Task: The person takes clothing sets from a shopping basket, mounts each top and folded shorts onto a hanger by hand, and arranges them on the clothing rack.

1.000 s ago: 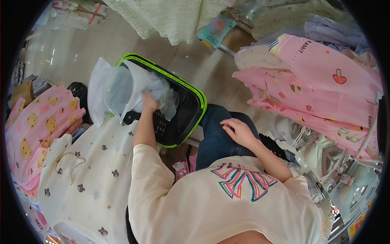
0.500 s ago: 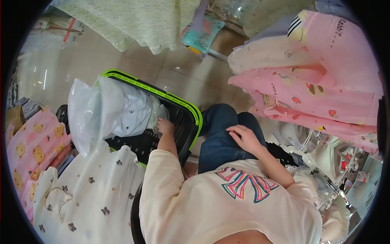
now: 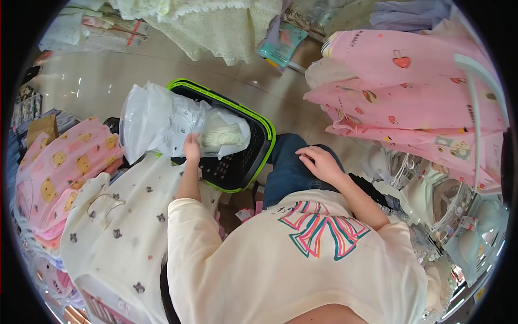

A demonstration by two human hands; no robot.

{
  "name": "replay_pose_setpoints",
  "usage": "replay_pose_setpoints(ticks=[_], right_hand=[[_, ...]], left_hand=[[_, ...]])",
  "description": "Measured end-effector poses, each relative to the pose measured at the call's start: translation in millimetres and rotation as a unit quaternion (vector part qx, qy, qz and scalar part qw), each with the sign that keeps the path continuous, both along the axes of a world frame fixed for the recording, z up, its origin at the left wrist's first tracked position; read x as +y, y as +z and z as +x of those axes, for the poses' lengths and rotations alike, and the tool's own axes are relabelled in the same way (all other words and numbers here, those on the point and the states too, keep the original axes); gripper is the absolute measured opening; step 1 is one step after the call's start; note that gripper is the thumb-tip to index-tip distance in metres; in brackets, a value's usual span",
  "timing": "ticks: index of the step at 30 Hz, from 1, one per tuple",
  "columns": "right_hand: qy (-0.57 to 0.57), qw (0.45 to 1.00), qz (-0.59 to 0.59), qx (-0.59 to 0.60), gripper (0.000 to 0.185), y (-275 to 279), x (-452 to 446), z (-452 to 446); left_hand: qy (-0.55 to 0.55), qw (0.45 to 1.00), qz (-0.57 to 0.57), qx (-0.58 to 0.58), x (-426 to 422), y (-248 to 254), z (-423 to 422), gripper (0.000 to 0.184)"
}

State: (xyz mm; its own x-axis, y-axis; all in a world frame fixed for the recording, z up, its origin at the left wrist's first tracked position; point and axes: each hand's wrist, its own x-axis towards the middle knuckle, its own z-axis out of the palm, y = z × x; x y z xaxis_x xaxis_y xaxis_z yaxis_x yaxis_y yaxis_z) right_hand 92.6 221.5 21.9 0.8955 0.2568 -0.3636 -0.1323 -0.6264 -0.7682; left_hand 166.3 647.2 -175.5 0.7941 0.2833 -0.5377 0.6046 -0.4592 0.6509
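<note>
My left hand is over the black basket with a lime-green rim, its fingers closed at the edge of a clear plastic bag. Pale greenish-white folded fabric shows through that bag, which lies across the basket's inside. Against the bag's left side lies a larger clear bag of white clothing, sticking out over the basket's left end. My right hand rests on my knee in blue jeans, fingers loosely stretched and holding nothing.
White patterned garments hang left of me, with pink bear-print clothes beyond. Pink hanging clothes and racks of bras stand on the right. Pale lace fabric hangs ahead, beside a teal package.
My left hand has moved left. The bag of pale fabric, formerly mostly tucked beside the white bag, now lies spread toward the basket's right end. My right hand stays on my knee.
</note>
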Motion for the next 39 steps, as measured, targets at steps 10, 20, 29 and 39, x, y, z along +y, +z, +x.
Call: replay_pose_setpoints(ticks=[10, 20, 29, 39], right_hand=[[0.032, 0.996, 0.047, 0.072, 0.020, 29.5, 25.0, 12.2], [-0.075, 0.993, -0.030, 0.081, 0.049, -75.3, 78.6, 34.9], [-0.138, 0.963, 0.097, 0.209, 0.013, -116.0, 95.7, 9.5], [-0.075, 0.987, -0.088, 0.112, 0.011, -214.8, 109.5, -0.5]], left_hand=[[-0.162, 0.983, -0.089, 0.016, -88.4, 122.2, -17.6, 0.015], [-0.018, 0.952, -0.279, 0.121, -87.7, 212.5, -22.8, 0.022], [-0.137, 0.983, 0.098, 0.076, -5.4, 98.0, -34.9, 0.033], [-0.299, 0.907, 0.249, -0.162, -73.2, 8.3, -33.6, 0.016]])
